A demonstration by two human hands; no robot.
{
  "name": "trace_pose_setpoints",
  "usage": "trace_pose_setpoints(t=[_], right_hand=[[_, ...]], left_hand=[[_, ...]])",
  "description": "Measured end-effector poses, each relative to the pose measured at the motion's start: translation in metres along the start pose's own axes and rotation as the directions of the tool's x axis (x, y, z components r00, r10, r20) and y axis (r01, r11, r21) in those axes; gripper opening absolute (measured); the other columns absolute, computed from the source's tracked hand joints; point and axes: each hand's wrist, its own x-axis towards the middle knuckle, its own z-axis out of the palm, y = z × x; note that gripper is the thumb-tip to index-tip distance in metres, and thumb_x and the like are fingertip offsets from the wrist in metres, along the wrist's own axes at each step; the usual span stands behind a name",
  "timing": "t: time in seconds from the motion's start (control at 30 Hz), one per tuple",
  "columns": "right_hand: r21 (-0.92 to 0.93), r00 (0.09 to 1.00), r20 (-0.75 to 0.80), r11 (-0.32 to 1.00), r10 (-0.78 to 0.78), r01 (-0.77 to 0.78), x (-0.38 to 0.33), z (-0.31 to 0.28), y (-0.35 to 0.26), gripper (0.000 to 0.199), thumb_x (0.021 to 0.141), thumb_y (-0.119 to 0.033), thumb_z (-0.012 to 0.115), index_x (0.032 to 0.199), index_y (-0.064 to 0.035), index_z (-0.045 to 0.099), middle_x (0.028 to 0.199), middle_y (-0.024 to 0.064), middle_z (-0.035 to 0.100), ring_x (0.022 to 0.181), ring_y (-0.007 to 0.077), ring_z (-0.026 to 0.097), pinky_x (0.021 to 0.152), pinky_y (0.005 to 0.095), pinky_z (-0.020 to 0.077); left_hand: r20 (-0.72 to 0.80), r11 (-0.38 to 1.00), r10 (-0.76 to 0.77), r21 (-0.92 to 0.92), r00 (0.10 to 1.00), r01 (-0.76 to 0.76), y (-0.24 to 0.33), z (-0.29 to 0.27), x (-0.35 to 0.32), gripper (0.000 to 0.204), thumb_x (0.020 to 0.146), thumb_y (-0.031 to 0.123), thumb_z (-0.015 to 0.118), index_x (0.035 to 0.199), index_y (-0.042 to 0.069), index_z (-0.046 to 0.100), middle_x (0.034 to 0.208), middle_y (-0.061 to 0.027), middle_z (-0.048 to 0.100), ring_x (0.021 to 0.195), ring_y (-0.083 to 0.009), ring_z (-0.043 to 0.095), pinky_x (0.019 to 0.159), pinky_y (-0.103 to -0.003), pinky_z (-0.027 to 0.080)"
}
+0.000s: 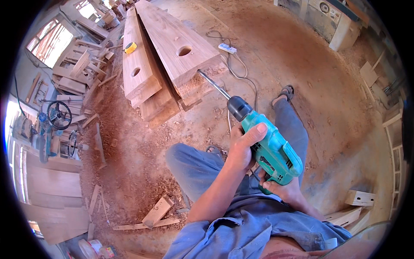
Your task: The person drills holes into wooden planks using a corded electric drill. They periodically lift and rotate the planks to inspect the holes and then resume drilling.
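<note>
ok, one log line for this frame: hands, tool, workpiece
left hand: on drill body | right hand: on handle | green electric drill: bit at end face of top plank | sawdust floor

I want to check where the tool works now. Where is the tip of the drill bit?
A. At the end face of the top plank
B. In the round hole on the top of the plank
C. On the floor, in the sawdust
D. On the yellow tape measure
A: the long bit of the green drill, held by the left hand and the right hand, meets the end of the top plank, below its round hole.
</note>
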Motion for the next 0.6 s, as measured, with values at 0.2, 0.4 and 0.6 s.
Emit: trace_pose_setpoints(t=[0.2,0.4,0.6], right_hand=[[-0.086,1.000,-0.017,0.996,0.021,-0.022,0.001,0.016,-0.013,0.029,0.087,0.000,0.075,0.113,-0.0001,0.063,0.098,0.0069,0.067,0.083,0.0146,0.065,0.072,0.0294,0.0539],[-0.191,0.997,-0.027,0.979,0.070,-0.074,0.001,0.025,-0.017,0.020,0.087,0.001,0.070,0.105,-0.0002,0.063,0.088,0.0053,0.064,0.079,0.0135,0.063,0.070,0.0297,0.0514],[-0.205,0.998,0.022,0.977,-0.061,0.065,0.036,0.053,-0.003,0.019,0.085,0.002,0.069,0.103,-0.0006,0.062,0.086,0.0048,0.063,0.078,0.0140,0.062,0.070,0.0300,0.0509]], left_hand=[[0.052,0.998,0.000,-0.059,0.999,0.003,0.005,-0.002,-0.001,0.063,0.085,0.036,0.083,0.128,0.001,0.054,0.109,-0.0207,0.069,0.092,-0.0305,0.072,0.083,-0.046,0.062],[0.049,0.999,0.000,-0.039,0.999,0.002,0.010,-0.008,0.000,0.054,0.084,0.037,0.082,0.116,0.000,0.061,0.102,-0.0180,0.071,0.088,-0.0287,0.072,0.083,-0.045,0.061],[0.023,0.999,0.027,-0.025,0.999,-0.027,0.040,-0.024,0.013,0.056,0.084,0.044,0.080,0.113,-0.001,0.063,0.099,-0.0167,0.071,0.086,-0.0279,0.072,0.082,-0.043,0.061]])
